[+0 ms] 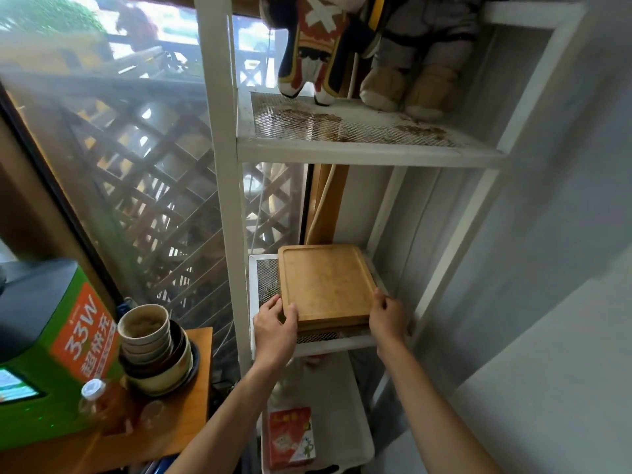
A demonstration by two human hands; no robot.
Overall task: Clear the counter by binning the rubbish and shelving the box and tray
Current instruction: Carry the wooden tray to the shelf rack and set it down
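Observation:
A square bamboo tray (326,282) lies flat on the middle mesh shelf (265,278) of a white metal rack, on top of another wooden board just visible beneath its front edge. My left hand (276,326) grips the tray's near left corner, thumb on its rim. My right hand (388,314) holds the near right corner. A red box (290,436) with a green lizard picture lies on the shelf below.
Plush toys (369,46) stand on the rusty top shelf (359,131). To the left, a wooden counter (178,425) carries stacked bowls (154,350), a capped bottle (97,401) and a green machine (51,347). A window with lattice is behind; a grey wall is right.

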